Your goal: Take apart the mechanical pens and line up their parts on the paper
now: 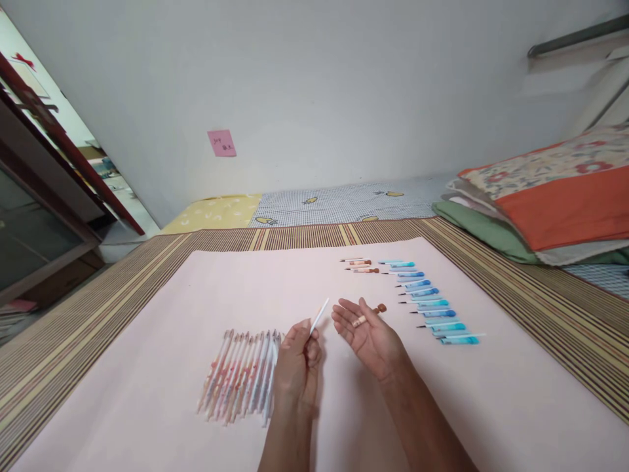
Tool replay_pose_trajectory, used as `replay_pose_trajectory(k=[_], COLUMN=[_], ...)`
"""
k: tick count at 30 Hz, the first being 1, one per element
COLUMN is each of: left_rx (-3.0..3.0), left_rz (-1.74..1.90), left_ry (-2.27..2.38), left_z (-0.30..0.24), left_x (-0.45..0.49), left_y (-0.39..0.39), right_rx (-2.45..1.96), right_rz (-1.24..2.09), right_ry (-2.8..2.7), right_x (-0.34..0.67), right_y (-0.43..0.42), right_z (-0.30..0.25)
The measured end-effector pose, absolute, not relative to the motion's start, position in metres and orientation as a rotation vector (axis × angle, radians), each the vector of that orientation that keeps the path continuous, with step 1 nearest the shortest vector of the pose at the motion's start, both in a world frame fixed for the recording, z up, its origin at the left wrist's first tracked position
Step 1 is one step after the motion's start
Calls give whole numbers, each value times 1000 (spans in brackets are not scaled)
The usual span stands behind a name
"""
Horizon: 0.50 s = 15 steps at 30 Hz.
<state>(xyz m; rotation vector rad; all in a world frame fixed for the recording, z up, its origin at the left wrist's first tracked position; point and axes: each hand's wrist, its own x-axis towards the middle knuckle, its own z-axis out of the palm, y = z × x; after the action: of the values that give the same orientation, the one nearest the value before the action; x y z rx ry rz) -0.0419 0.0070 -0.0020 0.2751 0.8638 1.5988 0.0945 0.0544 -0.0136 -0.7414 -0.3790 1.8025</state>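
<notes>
My left hand (299,347) pinches a slim white pen piece (319,317) that points up and to the right. My right hand (368,334) is turned palm up with its fingers stretched out. Across that palm, tucked under the thumb, lies a short pale pen piece with a brown top (381,308). Left of my left hand, a row of slim pens (236,377) in pink, white and pale blue lies side by side. To the right, blue pen pieces (437,313) lie in a slanting column beside thin dark-tipped pieces. Two brown-ended pieces (363,270) rest at the column's upper left.
A large pale pink sheet (162,314) covers much of the striped mat (69,308). Folded orange, floral and green cloths (565,203) are stacked at the right. A grey wall (344,98) with a pink note (222,143) stands behind. A dark-framed cabinet (34,223) is at the left.
</notes>
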Motion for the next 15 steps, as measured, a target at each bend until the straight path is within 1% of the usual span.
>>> replay_pose_trajectory(k=[4, 6, 10, 15], left_rx=[277, 279, 280, 287], left_rz=[1598, 1599, 1590, 1589], left_ry=[865, 861, 857, 862], left_z=[-1, 0, 1, 1], left_x=[-42, -41, -41, -43], left_y=[7, 7, 6, 7], right_rx=[-977, -1063, -1062, -1044], right_rz=[1539, 1475, 1447, 1496], right_ry=[-658, -745, -792, -616], right_x=[95, 97, 101, 103], right_y=[58, 59, 62, 63], right_z=[-28, -34, -41, -43])
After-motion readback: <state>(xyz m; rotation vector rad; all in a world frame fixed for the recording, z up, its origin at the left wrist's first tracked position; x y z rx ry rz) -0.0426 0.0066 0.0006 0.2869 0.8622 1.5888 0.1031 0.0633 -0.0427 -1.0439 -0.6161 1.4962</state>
